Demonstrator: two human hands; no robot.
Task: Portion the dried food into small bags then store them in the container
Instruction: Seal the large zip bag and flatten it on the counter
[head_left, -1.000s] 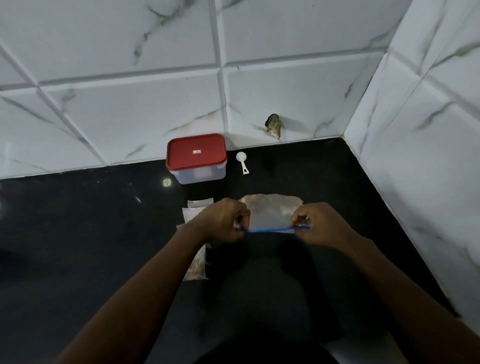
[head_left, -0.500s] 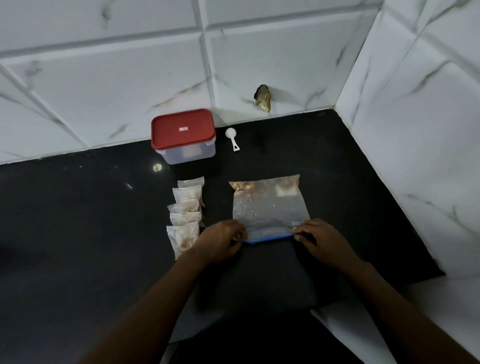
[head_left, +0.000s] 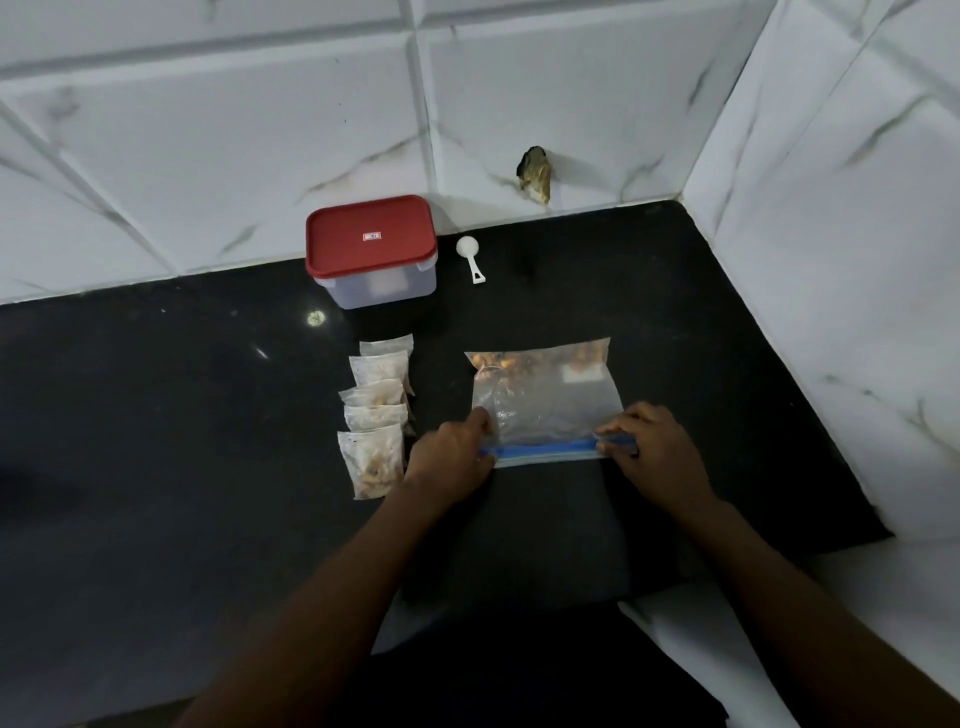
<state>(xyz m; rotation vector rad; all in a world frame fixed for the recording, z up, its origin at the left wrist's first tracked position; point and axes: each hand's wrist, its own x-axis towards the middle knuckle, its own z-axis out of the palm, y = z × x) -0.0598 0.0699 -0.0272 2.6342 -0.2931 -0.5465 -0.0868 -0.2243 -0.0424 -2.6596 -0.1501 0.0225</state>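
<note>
Black counter (head_left: 156, 441) holds the zip bag (head_left: 545, 395), left hand (head_left: 449, 460) and right hand (head_left: 654, 457) pinching its seal ends, apparently closing it; next, open the container (head_left: 371, 249)

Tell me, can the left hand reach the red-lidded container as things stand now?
Probably yes, once it lets go. The left hand pinches the zip bag at its blue seal. The container stands farther back, lid on; only the flat small bags lie between.

At the back of your counter (head_left: 156, 415) sits the container (head_left: 371, 252), the scoop (head_left: 470, 258) just right of it. Nearer you, 5 small bags (head_left: 378, 415) overlap in a row, the big bag (head_left: 545, 400) right of them.
</note>
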